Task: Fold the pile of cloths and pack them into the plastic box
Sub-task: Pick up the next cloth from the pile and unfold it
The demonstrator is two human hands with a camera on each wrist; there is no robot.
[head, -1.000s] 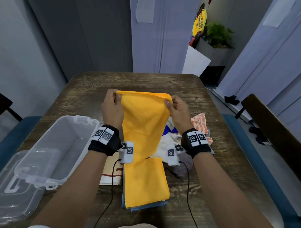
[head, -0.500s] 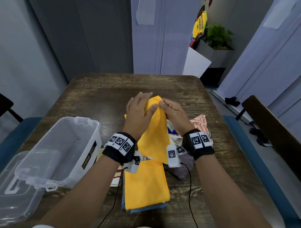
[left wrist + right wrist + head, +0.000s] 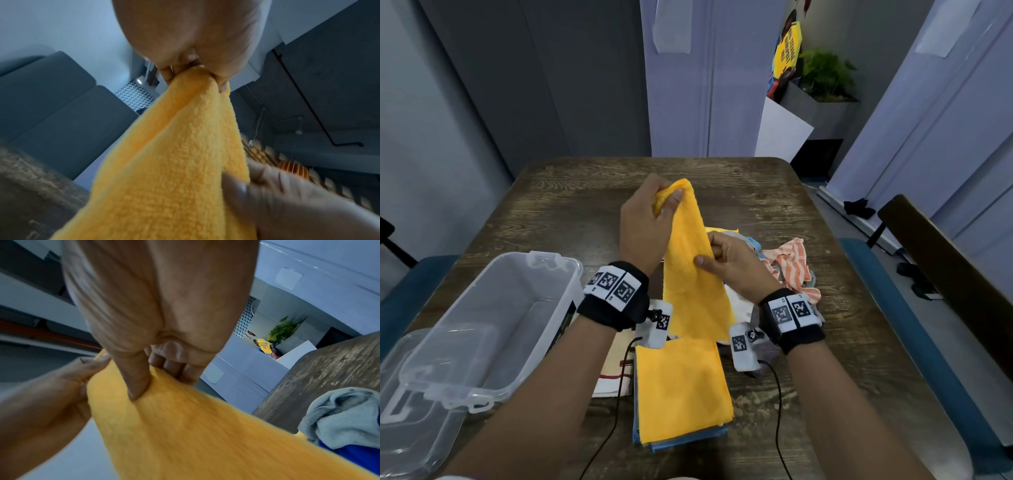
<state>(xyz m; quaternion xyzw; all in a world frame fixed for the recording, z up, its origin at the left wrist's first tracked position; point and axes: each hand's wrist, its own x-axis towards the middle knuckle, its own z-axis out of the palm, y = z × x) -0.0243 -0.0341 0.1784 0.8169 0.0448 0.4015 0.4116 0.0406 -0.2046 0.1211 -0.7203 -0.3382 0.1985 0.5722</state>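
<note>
Left hand (image 3: 643, 233) and right hand (image 3: 732, 260) both pinch a yellow cloth (image 3: 695, 284); folded cloths (image 3: 681, 390) and a messy pile (image 3: 791, 260) wait beside the empty box (image 3: 551, 258).

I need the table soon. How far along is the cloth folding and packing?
Done: a folded stack, yellow on top, lies at the near edge of the table. In hand: the left hand pinches the top of a yellow cloth folded lengthwise, the right hand grips it midway. Left: loose cloths lie crumpled to the right, and the plastic box holds nothing yet.
</note>
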